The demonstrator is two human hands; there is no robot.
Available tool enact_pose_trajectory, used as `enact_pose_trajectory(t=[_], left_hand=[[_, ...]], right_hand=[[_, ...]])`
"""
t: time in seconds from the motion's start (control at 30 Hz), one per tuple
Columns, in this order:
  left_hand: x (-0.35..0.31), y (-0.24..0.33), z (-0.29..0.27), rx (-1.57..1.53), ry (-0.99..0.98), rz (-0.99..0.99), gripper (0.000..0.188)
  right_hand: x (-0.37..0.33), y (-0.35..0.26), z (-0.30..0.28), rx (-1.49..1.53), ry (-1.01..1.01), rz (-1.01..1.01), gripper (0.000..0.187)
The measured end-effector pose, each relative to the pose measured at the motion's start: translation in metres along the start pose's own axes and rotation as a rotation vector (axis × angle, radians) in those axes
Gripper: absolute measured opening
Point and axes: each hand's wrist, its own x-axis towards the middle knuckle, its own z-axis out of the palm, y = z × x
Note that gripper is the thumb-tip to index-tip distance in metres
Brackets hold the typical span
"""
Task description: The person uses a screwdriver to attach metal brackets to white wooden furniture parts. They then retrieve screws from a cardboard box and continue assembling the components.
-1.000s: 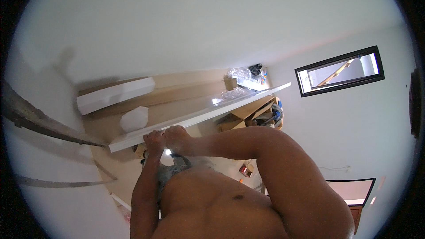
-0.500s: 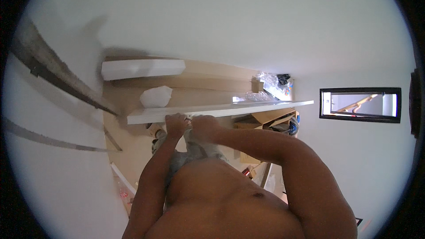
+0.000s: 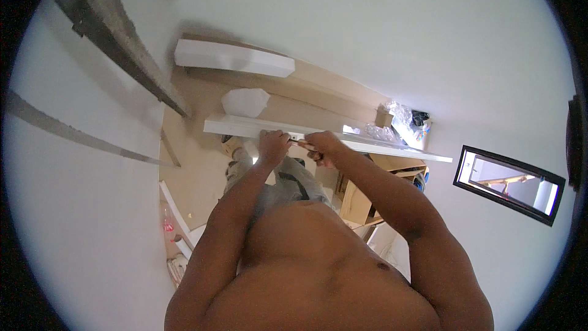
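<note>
A long white board (image 3: 236, 127) stretches across in front of me, slanting down toward the right. My left hand (image 3: 274, 147) is closed at its near edge, the fingers over the top. Just to the right, my right hand (image 3: 326, 149) grips a slim hand tool (image 3: 301, 143) with a dark tip and an orange-brown part; its exact kind is too small to make out. The tool's tip points left, toward the board's edge beside my left fingers.
Beyond the board lie a long white box-shaped piece (image 3: 233, 58) and a white lump (image 3: 245, 102). Clear plastic wrap (image 3: 398, 113) lies at the far right, an opened cardboard box (image 3: 358, 202) near my legs. Dark-edged slabs (image 3: 116, 43) jut from the left wall; a black-framed opening (image 3: 459, 168) is at right.
The view has tilted, so the room appears turned clockwise. My right hand has drawn a little away from my left, and the tool in it now shows.
</note>
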Motion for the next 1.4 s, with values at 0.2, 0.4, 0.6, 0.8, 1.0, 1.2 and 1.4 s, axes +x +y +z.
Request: enact_pose_trajectory(t=[0.2,0.4,0.6,0.8,1.0,1.2,1.4], left_hand=[[0.004,0.003,-0.004,0.016,-0.019,-0.013,0.018],[0.005,-0.002,-0.005,-0.090,-0.091,-0.102,0.028],[0.002,-0.001,-0.013,-0.092,-0.079,-0.074,0.036],[0.002,-0.012,-0.014,-0.114,-0.163,-0.035,0.033],[0.003,-0.016,-0.006,-0.091,-0.182,-0.037,0.041],[0.004,-0.021,-0.043,0.102,-0.299,-0.265,0.038],[0.007,-0.020,-0.059,0.087,-0.337,-0.373,0.047]], right_hand=[[-0.013,0.003,0.029,-0.739,0.814,-0.334,0.029],[-0.002,-0.012,-0.010,0.345,0.092,0.267,0.031],[-0.030,-0.019,0.011,-0.669,0.612,-0.241,0.023],[-0.020,-0.033,-0.010,0.145,0.176,0.220,0.020],[-0.024,-0.019,-0.015,0.063,0.219,0.227,0.018],[-0.037,-0.029,0.006,-0.816,0.295,-0.199,0.026],[-0.017,-0.029,-0.016,0.555,-0.047,0.495,0.031]])
